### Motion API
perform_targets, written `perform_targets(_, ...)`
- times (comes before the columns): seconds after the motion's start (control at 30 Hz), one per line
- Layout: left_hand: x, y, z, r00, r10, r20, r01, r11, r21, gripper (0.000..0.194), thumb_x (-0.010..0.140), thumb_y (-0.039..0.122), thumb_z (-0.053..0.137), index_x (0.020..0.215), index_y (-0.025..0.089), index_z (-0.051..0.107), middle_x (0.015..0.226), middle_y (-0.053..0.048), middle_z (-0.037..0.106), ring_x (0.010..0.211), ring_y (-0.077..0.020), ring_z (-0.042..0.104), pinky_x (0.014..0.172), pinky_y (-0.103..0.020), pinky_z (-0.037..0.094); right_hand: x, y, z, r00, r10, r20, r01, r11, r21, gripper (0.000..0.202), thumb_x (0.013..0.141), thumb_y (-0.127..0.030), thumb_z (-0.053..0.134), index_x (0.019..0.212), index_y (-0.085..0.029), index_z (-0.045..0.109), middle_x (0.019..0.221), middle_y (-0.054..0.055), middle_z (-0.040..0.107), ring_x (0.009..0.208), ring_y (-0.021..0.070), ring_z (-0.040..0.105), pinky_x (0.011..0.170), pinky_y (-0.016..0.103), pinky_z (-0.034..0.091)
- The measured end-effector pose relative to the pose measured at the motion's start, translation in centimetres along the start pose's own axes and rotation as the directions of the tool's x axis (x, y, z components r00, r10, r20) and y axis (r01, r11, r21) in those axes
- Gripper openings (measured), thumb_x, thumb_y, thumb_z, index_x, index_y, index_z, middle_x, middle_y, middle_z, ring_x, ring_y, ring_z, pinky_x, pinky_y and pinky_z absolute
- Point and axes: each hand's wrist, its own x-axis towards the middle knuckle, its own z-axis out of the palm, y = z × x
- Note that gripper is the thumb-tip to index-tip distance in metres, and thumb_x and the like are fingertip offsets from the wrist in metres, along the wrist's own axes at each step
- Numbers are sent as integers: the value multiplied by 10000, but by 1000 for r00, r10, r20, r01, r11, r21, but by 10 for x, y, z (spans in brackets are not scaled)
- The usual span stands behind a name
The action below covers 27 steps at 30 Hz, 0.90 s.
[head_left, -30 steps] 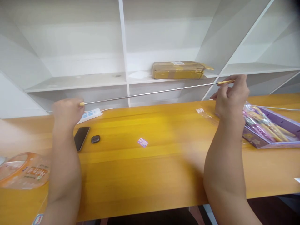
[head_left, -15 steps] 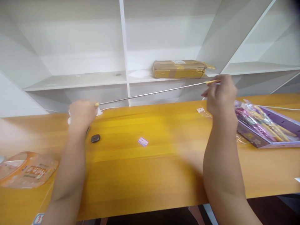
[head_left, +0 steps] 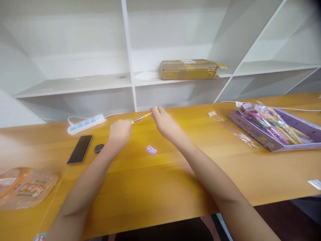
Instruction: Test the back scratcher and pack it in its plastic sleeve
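Between my hands runs a thin telescopic rod (head_left: 141, 118), its silver shaft short and its ends yellow. My left hand (head_left: 120, 132) is wrapped round one end, above the wooden table. The other yellow end is pinched in the fingers of my right hand (head_left: 163, 121), a little farther right and higher. Below the rod, a small purple and white card (head_left: 151, 150) lies flat on the table (head_left: 150, 194).
At left are a black phone (head_left: 80, 149), a dark oval object (head_left: 99, 148), a white power strip (head_left: 86, 124) and an orange plastic bag (head_left: 32, 187). A purple box (head_left: 273, 147) of wrapped items stands right. A taped carton (head_left: 188, 69) sits on the shelf.
My hands have come together from wide apart, my right moving left and my left moving right. The silver shaft between them has become much shorter. The phone and power strip are now uncovered.
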Motion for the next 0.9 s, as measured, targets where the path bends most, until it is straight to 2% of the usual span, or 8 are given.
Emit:
perform_targets(0.13, 23, -1, 40, 999, 10, 38, -8, 997, -73, 299, 1004, 229, 466, 1091, 181, 748, 998, -172, 758, 948, -347, 738, 788, -387, 528, 10, 40, -9, 974, -97, 204, 83, 994, 72, 315, 1128, -310, 448, 1394, -221, 592, 1185, 128, 722, 859, 228, 665, 747, 309, 461)
perform_targets(0.2, 33, -1, 65, 998, 19, 65, -14, 997, -81, 310, 1013, 252, 464, 1116, 169, 744, 1031, -178, 765, 965, -343, 742, 800, -381, 531, 17, 77, -14, 959, -53, 277, 18, 992, 127, 368, 1099, -324, 526, 1457, -270, 597, 1071, 61, 772, 883, 207, 691, 803, 286, 492)
perform_targets(0.33, 46, -6, 107, 992, 45, 114, -34, 995, -92, 343, 1032, 293, 435, 1116, 162, 742, 1054, -176, 777, 985, -333, 746, 812, -369, 527, 13, 172, -28, 948, 312, 70, -313, 950, 11, 407, 1061, -325, 541, 1437, -223, 657, 1227, 112, 765, 1072, 241, 689, 968, 321, 508)
perform_targets(0.4, 50, -11, 119, 991, 72, 115, -60, 993, -100, 343, 1031, 316, 433, 1093, 180, 742, 1067, -161, 781, 995, -325, 742, 817, -366, 520, -6, 219, -31, 876, 471, -99, -477, 878, -39, 480, 1058, -244, 445, 1501, -127, 590, 1403, 216, 668, 1277, 303, 598, 1116, 413, 432)
perform_targets(0.47, 52, -14, 126, 990, 95, 100, -84, 991, -108, 345, 1029, 333, 428, 1089, 189, 736, 1088, -154, 780, 1004, -323, 735, 822, -369, 513, -34, 258, -28, 745, 623, -239, -652, 755, -64, 557, 1057, -221, 378, 1582, -60, 472, 1522, 296, 540, 1420, 368, 460, 1193, 548, 327)
perform_targets(0.57, 53, -15, 132, 990, 114, 81, -103, 987, -121, 341, 1026, 348, 425, 1073, 197, 727, 1082, -144, 779, 999, -320, 729, 817, -371, 503, -74, 302, -14, 562, 786, -257, -822, 564, -74, 596, 1007, -235, 464, 1558, -8, 470, 1504, 356, 501, 1400, 417, 452, 1152, 612, 343)
perform_targets(0.7, 54, -15, 137, 991, 117, 72, -106, 985, -136, 318, 1021, 356, 433, 1042, 206, 712, 1044, -132, 778, 966, -314, 730, 812, -368, 499, -99, 336, 5, 477, 847, -235, -879, 465, -109, 585, 1013, -314, 525, 1555, -94, 512, 1500, 278, 530, 1372, 355, 485, 1149, 483, 376)
perform_targets(0.9, 55, -15, 140, 994, 98, 50, -89, 982, -168, 300, 1028, 368, 450, 1130, 193, 670, 1015, -150, 771, 946, -339, 741, 843, -401, 517, -95, 349, 8, 305, 910, -279, -952, 280, -127, 666, 994, -525, 616, 1468, -57, 603, 1565, 326, 466, 1469, 460, 369, 1137, 574, 369)
